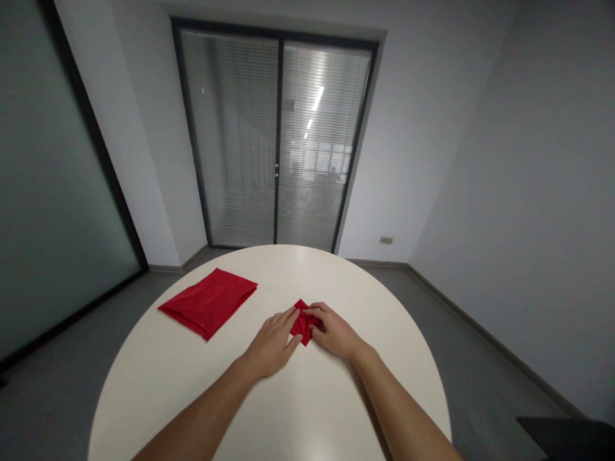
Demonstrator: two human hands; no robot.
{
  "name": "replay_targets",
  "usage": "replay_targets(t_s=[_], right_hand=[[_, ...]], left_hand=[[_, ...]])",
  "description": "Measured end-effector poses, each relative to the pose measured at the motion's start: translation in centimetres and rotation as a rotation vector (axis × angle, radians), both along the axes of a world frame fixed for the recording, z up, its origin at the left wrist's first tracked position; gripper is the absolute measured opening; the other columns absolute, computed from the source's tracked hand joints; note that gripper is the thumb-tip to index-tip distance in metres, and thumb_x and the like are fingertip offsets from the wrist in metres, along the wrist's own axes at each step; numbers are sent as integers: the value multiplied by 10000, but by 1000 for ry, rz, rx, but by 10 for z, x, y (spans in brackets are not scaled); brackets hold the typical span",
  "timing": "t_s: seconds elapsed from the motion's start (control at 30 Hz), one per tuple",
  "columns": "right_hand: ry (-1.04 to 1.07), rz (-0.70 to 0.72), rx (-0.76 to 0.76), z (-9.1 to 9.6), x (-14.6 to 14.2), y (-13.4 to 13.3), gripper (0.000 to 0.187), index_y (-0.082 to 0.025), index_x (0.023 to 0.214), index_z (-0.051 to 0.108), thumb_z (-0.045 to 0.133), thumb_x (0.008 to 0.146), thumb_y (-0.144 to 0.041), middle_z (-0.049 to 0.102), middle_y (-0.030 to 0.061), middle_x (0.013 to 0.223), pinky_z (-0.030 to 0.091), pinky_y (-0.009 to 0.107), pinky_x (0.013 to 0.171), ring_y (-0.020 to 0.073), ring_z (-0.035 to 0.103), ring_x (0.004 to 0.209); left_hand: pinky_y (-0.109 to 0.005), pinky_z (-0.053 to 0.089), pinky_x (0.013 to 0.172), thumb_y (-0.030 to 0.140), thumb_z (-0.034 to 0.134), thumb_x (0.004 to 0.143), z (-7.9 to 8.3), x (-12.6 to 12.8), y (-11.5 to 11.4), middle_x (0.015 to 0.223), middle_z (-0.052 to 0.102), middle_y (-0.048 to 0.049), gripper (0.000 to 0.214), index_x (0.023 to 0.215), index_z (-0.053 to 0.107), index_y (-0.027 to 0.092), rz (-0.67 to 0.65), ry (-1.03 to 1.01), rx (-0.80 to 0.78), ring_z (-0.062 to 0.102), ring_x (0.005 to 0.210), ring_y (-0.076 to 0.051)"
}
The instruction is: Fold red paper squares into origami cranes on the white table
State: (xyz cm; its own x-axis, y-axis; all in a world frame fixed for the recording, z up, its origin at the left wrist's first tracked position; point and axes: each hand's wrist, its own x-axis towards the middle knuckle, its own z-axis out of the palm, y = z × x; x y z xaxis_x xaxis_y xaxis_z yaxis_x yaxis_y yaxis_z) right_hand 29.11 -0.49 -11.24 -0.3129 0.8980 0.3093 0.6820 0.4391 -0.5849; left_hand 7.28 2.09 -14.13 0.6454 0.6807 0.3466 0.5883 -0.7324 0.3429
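Observation:
A small red folded sheet (306,332) lies on the table between my two hands, with creases running across its middle and its corners pointing away from me and toward me. I cannot tell whether it is cloth or paper. My left hand (271,346) rests along its left side, fingers stretched out over the edge and thumb near the front corner. Curled around its right side, my right hand (336,330) has thumb and fingers on the sheet and hides that part. A larger red folded piece (209,302) of similar look lies flat to the left, apart from both hands.
The round white table (298,422) has its curved far edge beyond my hands. A dark chair-like object (567,438) stands at the lower right. Behind the table are a glass partition with blinds (240,141) and pale walls (432,96).

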Motion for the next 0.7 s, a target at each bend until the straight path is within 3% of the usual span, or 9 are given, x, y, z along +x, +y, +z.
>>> replay_targets(t_s=[0.23,0.43,0.53,0.63,0.7], right_hand=[[-98,-54,52,7,-3,0,225,-195,904,742,586,786,-83,704,65,964,462,332,937,234,601,1037],[-168,-82,3,11,-5,-4,152,-199,844,705,582,787,-131,720,47,909,465,285,800,197,621,875],[-211,-61,6,11,-5,-5,235,-196,984,717,584,797,-148,735,67,1000,470,302,829,211,634,912],[-258,-7,62,9,-6,-5,453,-184,1265,666,573,822,-166,680,111,1288,449,360,972,249,620,1081],[-314,4,67,8,-7,-4,510,-171,1350,632,559,845,-186,619,126,1401,414,400,1041,278,585,1168]], left_hand=[[-503,365,1180,339,448,1024,3,0,0,1583,425,-158,578,1561,341,154,33,-52,-32,431,1436,-302],[-507,363,1178,333,446,1017,1,0,2,1556,460,-157,576,1554,345,150,40,-111,-53,453,1409,-297],[-513,363,1171,336,456,1010,-1,0,2,1544,476,-150,575,1549,354,164,45,-120,-62,461,1398,-300],[-507,392,1143,329,473,998,0,0,1,1507,516,-151,581,1546,361,172,48,-128,-84,499,1355,-303],[-495,415,1121,321,481,993,2,0,1,1461,557,-158,582,1542,369,166,59,-135,-98,526,1322,-302]])
